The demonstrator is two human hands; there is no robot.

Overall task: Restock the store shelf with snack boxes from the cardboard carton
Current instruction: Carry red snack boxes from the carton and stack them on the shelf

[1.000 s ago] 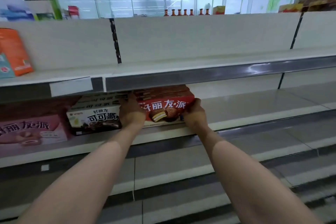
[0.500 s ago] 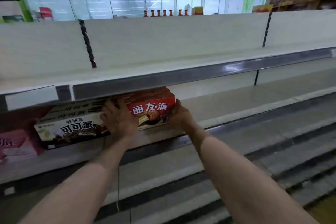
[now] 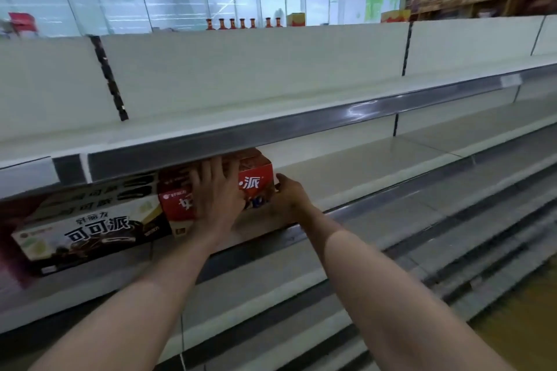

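Pale cream metal store shelving (image 3: 346, 169) is running across the whole view in long tiers, mostly bare, with a row of small red-capped bottles (image 3: 242, 23) showing over the top panel against a glass-fronted green wall. On the second tier, half tucked beneath the grey price rail (image 3: 271, 129) of the tier above, a red cardboard snack box with white lettering (image 3: 256, 181) is sitting near the front lip, its left end touching a white-and-brown cocoa pie box (image 3: 87, 229) already in place.

The person's left hand (image 3: 215, 199) is lying flat against the red box's front face, fingers straight and spread, pressing rather than gripping. The right hand (image 3: 289, 197) is cupping the box's right end, fingers bent around the corner; how firmly it is holding I cannot tell, since the fingertips are hidden behind the box.

To my eye the box is being squared up and seated. Doing that well would mean pushing evenly with the flat palm so the box is not skewing, steadying the right end, keeping the front face level with the neighbour's, and watching the clearance under the rail so the lid is not scraping. The carton is not in sight.
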